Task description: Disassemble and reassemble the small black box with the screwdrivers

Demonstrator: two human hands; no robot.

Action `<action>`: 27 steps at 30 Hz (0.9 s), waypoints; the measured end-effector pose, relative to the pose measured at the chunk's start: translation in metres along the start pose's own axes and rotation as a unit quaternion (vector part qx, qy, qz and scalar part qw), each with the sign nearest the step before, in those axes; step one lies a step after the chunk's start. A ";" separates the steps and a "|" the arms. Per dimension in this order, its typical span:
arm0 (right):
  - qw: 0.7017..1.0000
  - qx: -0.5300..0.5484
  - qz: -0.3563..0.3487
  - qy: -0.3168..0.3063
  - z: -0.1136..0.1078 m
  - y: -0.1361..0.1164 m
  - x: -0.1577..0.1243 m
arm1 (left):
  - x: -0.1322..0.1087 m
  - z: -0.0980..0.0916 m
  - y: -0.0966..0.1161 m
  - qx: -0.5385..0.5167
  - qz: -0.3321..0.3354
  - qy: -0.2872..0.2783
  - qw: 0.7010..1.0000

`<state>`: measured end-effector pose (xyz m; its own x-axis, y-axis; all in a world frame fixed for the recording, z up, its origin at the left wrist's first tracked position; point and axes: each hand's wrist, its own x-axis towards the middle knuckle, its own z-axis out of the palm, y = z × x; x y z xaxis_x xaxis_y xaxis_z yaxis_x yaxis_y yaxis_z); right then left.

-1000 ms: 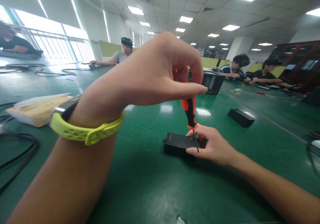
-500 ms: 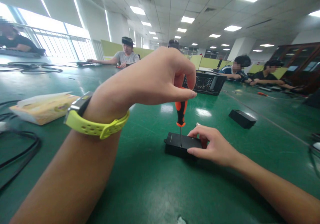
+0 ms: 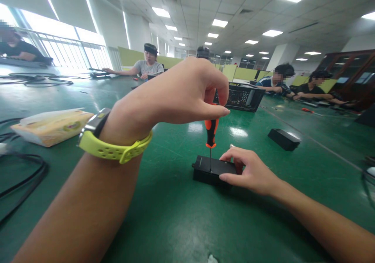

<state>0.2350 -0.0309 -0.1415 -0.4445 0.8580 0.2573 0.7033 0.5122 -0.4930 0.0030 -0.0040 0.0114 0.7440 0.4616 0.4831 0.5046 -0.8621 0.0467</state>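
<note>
My left hand (image 3: 187,91), with a lime-banded watch (image 3: 117,149) at the wrist, is closed round the top of an orange-and-black screwdriver (image 3: 211,133). The screwdriver stands upright, its thin shaft running down to the upper face of a small black box (image 3: 205,165). Its tip meets that face near the middle; any screw under it is too small to make out. Thumb and fingers of my right hand (image 3: 249,169) grip the right end of the box, which lies flat on the green table (image 3: 164,216).
A second black box (image 3: 284,139) lies to the right. Farther back are a black perforated case (image 3: 244,97) and another screwdriver (image 3: 308,110). At left sit a wrapped food package (image 3: 52,128) and black cables (image 3: 29,177). Several people sit around the table.
The screwdriver's handle and tip have shifted very slightly left, with the tip still on the box. My left wrist has turned a little; my right hand and the box stay put.
</note>
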 end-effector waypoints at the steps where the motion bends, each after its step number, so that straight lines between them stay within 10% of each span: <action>1: 1.000 0.000 0.001 -0.001 0.000 0.000 0.000 | 0.000 0.000 0.000 -0.001 0.001 -0.001 1.000; 27: 1.000 0.005 0.006 -0.003 0.000 0.000 -0.001 | 0.000 0.001 -0.001 -0.011 -0.007 -0.009 1.000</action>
<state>0.2354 -0.0319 -0.1414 -0.4397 0.8636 0.2467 0.7023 0.5018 -0.5050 0.0023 -0.0030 0.0108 0.7449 0.4766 0.4668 0.5048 -0.8602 0.0726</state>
